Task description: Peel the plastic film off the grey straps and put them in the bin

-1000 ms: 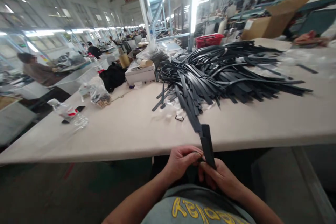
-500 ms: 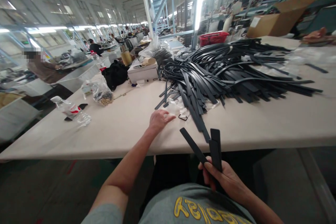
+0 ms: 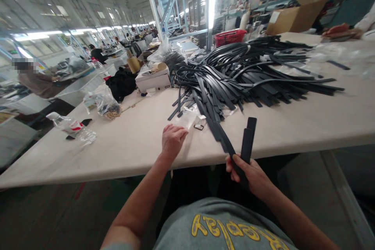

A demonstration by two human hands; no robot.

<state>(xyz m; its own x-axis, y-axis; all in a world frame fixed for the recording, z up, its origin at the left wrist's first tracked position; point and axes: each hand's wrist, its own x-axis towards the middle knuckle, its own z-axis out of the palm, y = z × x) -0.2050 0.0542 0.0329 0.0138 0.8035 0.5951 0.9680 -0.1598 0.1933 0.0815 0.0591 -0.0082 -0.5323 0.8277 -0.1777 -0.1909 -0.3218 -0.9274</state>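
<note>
Between the pinched fingers of my left hand (image 3: 172,140) is the edge of a small clear plastic bag (image 3: 186,118), raised a little off the table. My right hand (image 3: 252,174) is closed on several flat black straps (image 3: 248,140) at the table's front edge; their ends stick up and fan apart. A black rectangular ring (image 3: 199,127) lies just right of the bag. Behind both hands spreads a large heap of long black straps (image 3: 216,86), some with ends reaching toward my right hand.
On the left of the table (image 3: 140,136) lie a plastic bottle (image 3: 70,127), a bag of small brass-coloured parts (image 3: 109,107) and a black cloth item (image 3: 121,84). A white box (image 3: 152,80), a red basket (image 3: 230,38) and a cardboard box (image 3: 293,17) stand farther back. A person (image 3: 38,80) sits at far left.
My left hand has closed on the plastic bag and lifted its edge. My right hand has moved up and slightly right with the straps, whose splayed end now overlaps the heap's strap ends.
</note>
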